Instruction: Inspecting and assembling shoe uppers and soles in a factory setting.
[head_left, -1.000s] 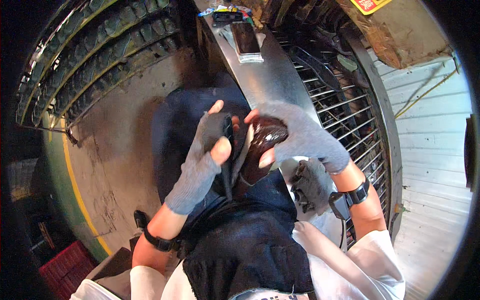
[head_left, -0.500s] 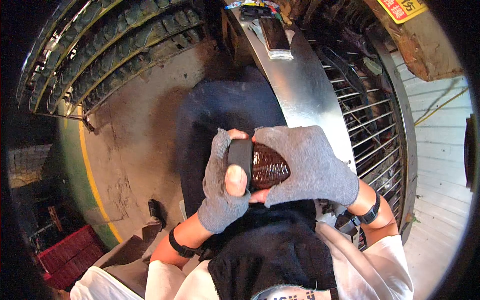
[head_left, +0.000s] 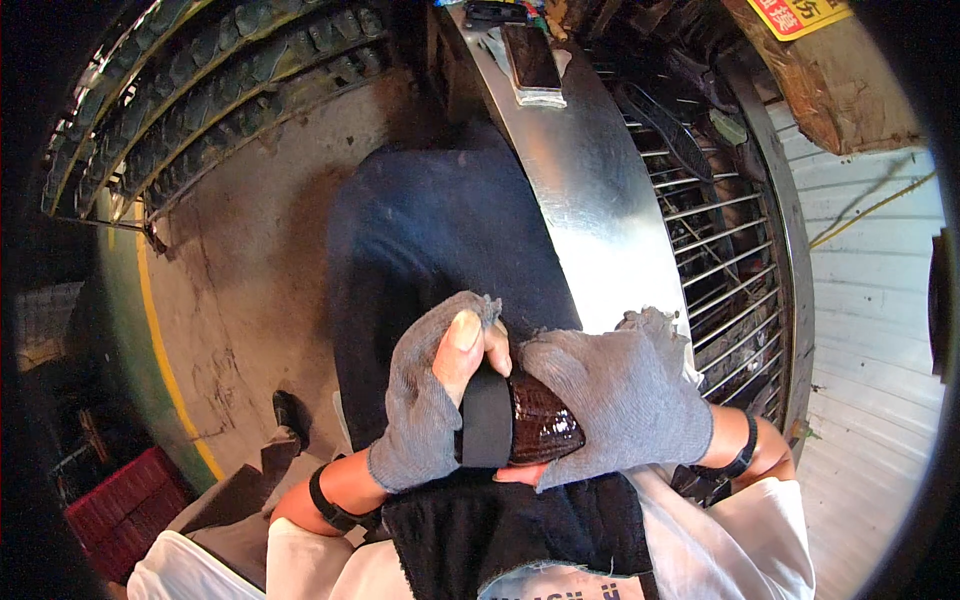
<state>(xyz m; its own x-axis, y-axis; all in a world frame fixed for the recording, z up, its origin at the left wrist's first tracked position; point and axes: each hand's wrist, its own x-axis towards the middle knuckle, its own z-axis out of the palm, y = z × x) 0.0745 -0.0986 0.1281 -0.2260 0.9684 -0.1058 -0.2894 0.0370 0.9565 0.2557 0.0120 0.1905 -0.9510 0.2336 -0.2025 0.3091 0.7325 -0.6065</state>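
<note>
Two hands are noted in the head view, both clamped on one brown shoe (head_left: pixel 545 425). The shoe is located at the near centre of the scene, above the wearer's lap, just left of a metal bench (head_left: pixel 575 190).

Orientation: the shoe is turned on its side. Its dark grey sole (head_left: pixel 488 425) faces left and its glossy, patterned brown upper bulges and narrows toward the right. The sole's visible edge runs near to far, close to upright. Foreshortening and the covering hands prevent a firm reading of the shoe's long axis, and it cannot be told which way the toe points.

Left hand (head_left: pixel 425 400): in a grey fingerless glove, closed against the sole side, bare thumb raised along the far side. Right hand (head_left: pixel 635 395): similarly gloved, wrapped over the upper from the right; a bare digit shows at the shoe's near edge, the other fingers largely hidden.

Surroundings: a dark flat slab (head_left: pixel 532 58) lies on white material at the bench's far end. A barred rack (head_left: pixel 715 210) stands right of the bench. Tiered shelving (head_left: pixel 230 80) occupies the far left, and a red crate (head_left: pixel 128 505) the near left.
</note>
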